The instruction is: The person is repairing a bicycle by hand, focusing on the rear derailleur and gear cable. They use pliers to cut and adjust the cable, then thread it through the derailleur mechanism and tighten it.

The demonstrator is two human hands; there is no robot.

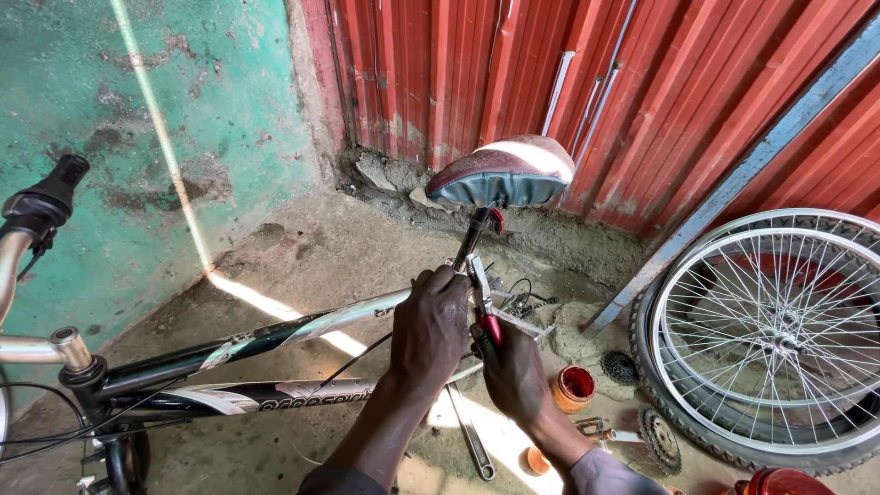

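Observation:
A black and silver bicycle frame (275,335) stretches from the handlebar (41,206) at the left to a worn maroon saddle (504,172) at centre. My left hand (431,325) grips the frame where the seat post (474,238) enters it. My right hand (513,371) holds red-handled pliers (482,293), whose jaws point up at the seat clamp beside my left fingers.
Spoked wheels (779,339) lean at the right against a red corrugated metal wall (596,82). On the dirt floor lie a wrench (469,440), an orange pot (573,387), an orange lid (533,459) and toothed sprockets (658,438). A green plastered wall (147,119) stands left.

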